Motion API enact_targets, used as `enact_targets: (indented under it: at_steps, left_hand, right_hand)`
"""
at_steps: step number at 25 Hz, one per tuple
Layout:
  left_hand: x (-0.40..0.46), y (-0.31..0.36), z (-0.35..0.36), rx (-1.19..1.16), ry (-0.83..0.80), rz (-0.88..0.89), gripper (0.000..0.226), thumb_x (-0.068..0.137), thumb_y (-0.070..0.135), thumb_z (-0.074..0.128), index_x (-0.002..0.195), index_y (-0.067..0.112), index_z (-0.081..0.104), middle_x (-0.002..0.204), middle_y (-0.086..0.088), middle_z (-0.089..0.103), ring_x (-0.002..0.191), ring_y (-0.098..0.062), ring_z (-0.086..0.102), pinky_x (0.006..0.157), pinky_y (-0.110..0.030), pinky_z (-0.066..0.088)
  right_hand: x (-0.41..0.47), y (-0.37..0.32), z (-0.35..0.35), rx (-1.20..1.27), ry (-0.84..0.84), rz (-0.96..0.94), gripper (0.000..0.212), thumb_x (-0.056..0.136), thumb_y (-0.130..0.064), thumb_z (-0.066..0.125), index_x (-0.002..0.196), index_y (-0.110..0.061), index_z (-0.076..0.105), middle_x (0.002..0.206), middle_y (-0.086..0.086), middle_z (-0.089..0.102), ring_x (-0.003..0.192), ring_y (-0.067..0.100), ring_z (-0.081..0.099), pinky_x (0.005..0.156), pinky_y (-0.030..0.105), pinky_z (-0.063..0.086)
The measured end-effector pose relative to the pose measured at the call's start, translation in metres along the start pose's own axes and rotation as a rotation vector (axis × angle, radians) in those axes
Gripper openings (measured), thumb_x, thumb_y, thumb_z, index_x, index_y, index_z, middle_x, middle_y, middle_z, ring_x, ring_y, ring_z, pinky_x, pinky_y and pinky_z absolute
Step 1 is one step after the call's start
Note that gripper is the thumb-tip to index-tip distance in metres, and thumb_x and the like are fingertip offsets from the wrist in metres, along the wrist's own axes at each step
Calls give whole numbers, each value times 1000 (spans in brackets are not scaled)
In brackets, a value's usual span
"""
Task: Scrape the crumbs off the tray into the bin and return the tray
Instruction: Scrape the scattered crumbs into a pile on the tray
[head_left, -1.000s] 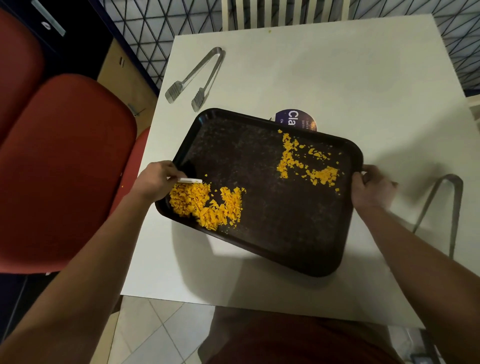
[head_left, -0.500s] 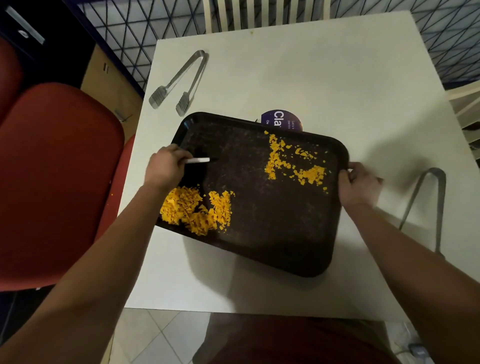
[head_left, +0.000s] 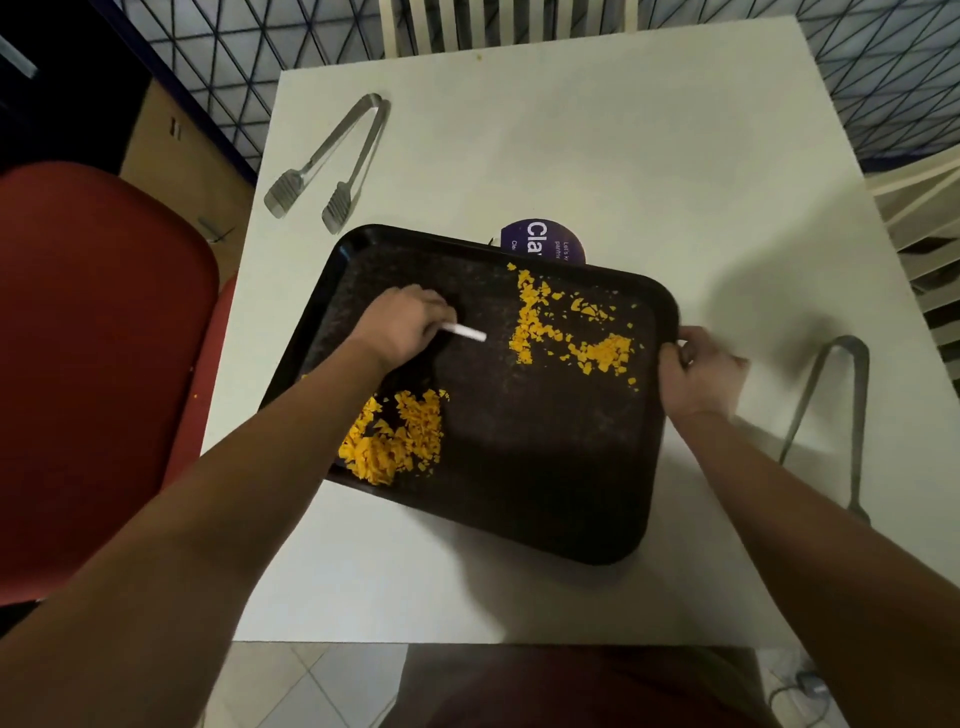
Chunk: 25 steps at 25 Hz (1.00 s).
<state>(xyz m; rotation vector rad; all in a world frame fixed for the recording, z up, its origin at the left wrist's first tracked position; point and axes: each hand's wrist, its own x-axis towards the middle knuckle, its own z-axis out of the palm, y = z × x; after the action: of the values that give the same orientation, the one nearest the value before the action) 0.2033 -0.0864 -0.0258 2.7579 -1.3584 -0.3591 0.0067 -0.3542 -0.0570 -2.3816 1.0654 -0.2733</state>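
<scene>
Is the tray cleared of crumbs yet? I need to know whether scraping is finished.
Not cleared. The tray holds two crumb patches: the pile by its near-left edge and the scattered crumbs near the right hand.

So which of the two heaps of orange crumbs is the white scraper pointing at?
The heap at the far right of the tray. The scraper in the left hand points toward it, while the other heap lies beside the left forearm.

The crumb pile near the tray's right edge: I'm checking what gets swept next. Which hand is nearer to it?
Right. The right hand grips the tray rim beside that pile; the left hand, holding the scraper, is farther.
</scene>
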Motion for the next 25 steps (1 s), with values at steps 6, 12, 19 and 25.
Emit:
enact_targets:
  at_steps: [6, 12, 19, 25]
  left_hand:
    - [-26, 17, 1, -192, 192, -115, 20, 89, 15, 56, 105, 17, 68, 107, -4, 64, 99, -28, 59, 85, -39, 46]
    - [24, 30, -8, -43, 195, -500, 28, 92, 17, 46, 116, 14, 62, 112, -12, 58, 103, -34, 55, 82, -40, 45]
    - [57, 47, -3, 19, 67, -257, 38, 96, 17, 42, 133, 17, 50, 132, -6, 51, 113, -29, 46, 90, -39, 43]
    - [54, 65, -5, 121, 18, 215, 33, 95, 17, 45, 126, 18, 57, 122, -4, 58, 100, -27, 53, 76, -36, 45]
  right_hand:
    - [1, 1, 0, 43, 8, 6, 49, 76, -36, 34, 107, -11, 62, 83, 11, 65, 82, 33, 60, 94, 35, 30]
    - [2, 5, 3, 40, 11, -3, 48, 77, -35, 34, 106, -11, 63, 86, 12, 66, 83, 33, 60, 94, 34, 30]
    - [4, 6, 3, 54, 7, -19, 47, 77, -35, 35, 108, -12, 63, 90, 10, 68, 85, 30, 61, 90, 31, 28]
    - [3, 7, 4, 52, 16, -21, 46, 77, -35, 35, 106, -12, 63, 89, 11, 68, 87, 31, 62, 91, 32, 29]
